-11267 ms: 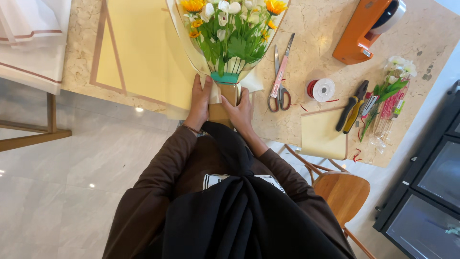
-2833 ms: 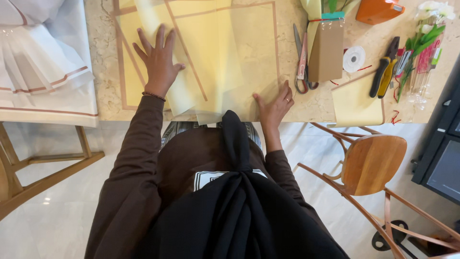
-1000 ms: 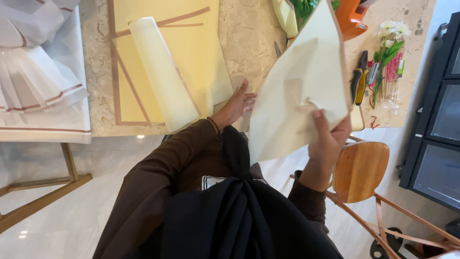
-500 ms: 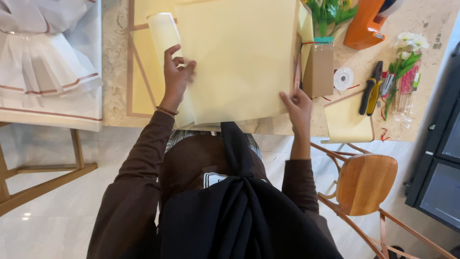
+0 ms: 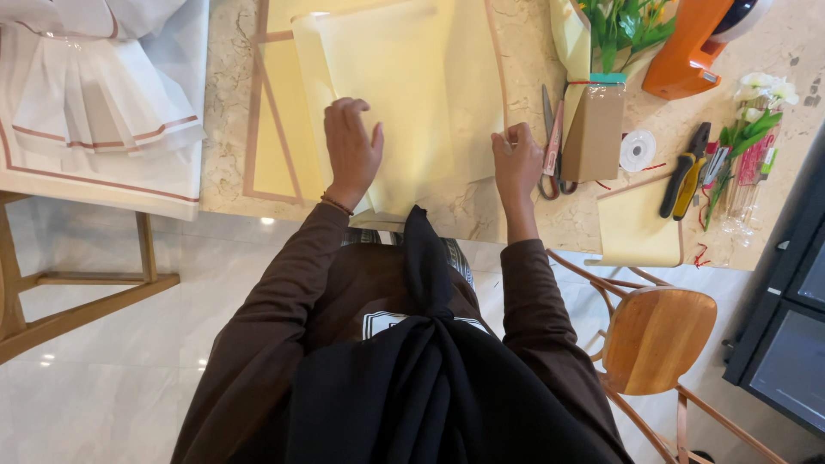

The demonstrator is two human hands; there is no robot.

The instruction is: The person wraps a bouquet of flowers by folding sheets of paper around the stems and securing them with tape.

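Observation:
A pale yellow sheet of wrapping paper (image 5: pixel 404 94) lies flat on the marble table (image 5: pixel 481 215), on top of other yellow sheets with brown borders (image 5: pixel 275 155). My left hand (image 5: pixel 351 150) rests on the sheet's left edge with fingers spread. On the sheet's right edge sits my right hand (image 5: pixel 517 161), its fingers curled at the paper's border. A flower bouquet (image 5: pixel 614 34) with a brown paper-wrapped base (image 5: pixel 593 129) lies to the right, just beyond my right hand.
Scissors (image 5: pixel 550 146) lie between my right hand and the bouquet base. Further right are a ribbon spool (image 5: pixel 638 149), pliers (image 5: pixel 685 167), a small yellow sheet (image 5: pixel 636 228), loose flowers (image 5: pixel 752 129) and an orange tape dispenser (image 5: pixel 687 47). White pleated paper (image 5: pixel 94 103) lies left. A wooden chair (image 5: pixel 657 339) stands right.
The sheet I held up in the air a second ago now lies flat on the table. Both hands have come down onto its left and right edges.

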